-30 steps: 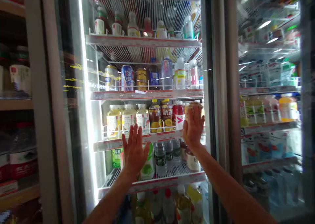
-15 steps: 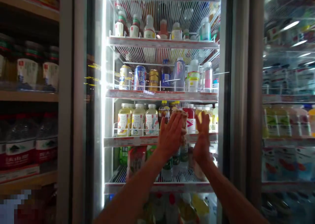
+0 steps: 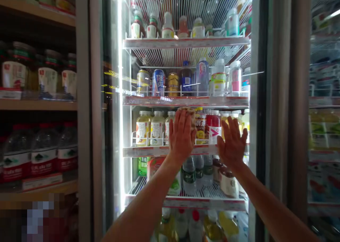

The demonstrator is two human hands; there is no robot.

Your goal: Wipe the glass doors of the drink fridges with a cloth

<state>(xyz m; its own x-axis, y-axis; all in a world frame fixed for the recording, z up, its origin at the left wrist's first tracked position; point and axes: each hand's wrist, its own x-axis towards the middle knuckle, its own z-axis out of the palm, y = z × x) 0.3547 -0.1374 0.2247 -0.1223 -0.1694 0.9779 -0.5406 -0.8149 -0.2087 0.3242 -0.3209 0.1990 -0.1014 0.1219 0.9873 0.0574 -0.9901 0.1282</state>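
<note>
The cloth (image 3: 186,110), mottled tan and brown, lies beneath the left hand (image 3: 182,135) at the glass door (image 3: 165,99); only its top and right edges show. The left hand rests flat over it, fingers straight and close together; whether they pinch it I cannot tell. The right hand (image 3: 233,142) holds nothing visible, palm to the glass, fingers spread; contact with the glass is unclear.

At far left stand wooden shelves (image 3: 39,105), then an upright light strip (image 3: 120,93); at right, a metal frame (image 3: 281,93). The left hand and forearm hide part of the stock, and the right hand covers some pale yellow bottles.

The wooden shelves carry dark-capped bottles (image 3: 47,77) above red-capped clear ones (image 3: 42,150). Inside the cooler, the shelf behind the hands holds white-capped, light yellow bottles (image 3: 142,128), a brown yellow-capped bottle (image 3: 200,125) and a red bottle (image 3: 213,127). Over it, a blue can (image 3: 158,82) stands left of a gold can (image 3: 173,84). Under it are a green pack (image 3: 144,165), clear bottles (image 3: 189,176) and a dark jar (image 3: 228,181).
</note>
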